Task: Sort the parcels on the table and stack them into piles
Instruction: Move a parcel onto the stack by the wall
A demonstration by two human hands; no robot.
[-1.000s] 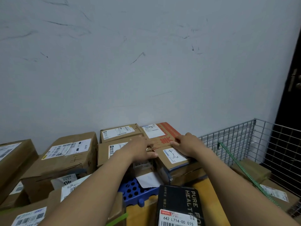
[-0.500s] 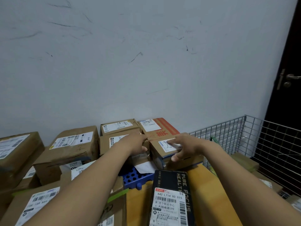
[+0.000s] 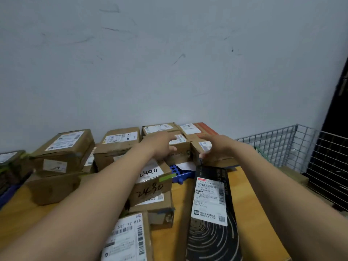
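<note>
On the table (image 3: 182,196) a long box (image 3: 212,213) lies at 5 o'clock, its length running toward 12. At 6 o'clock, left of it, sits the near box (image 3: 128,240). Behind that, the 2490 box (image 3: 150,183) rests on a lower box (image 3: 158,210). A tray (image 3: 180,175) lies at the middle, between the 2490 box and the long box's far end. Behind the tray two boxes stand side by side, the left hand (image 3: 162,146) over the left box (image 3: 181,155), the right hand (image 3: 216,146) over the right box (image 3: 216,161). A row of boxes (image 3: 120,140) runs along the wall (image 3: 169,72) from 10 to 12 o'clock. A cage (image 3: 278,144) stands at 2 o'clock, beyond the table's right edge.
</note>
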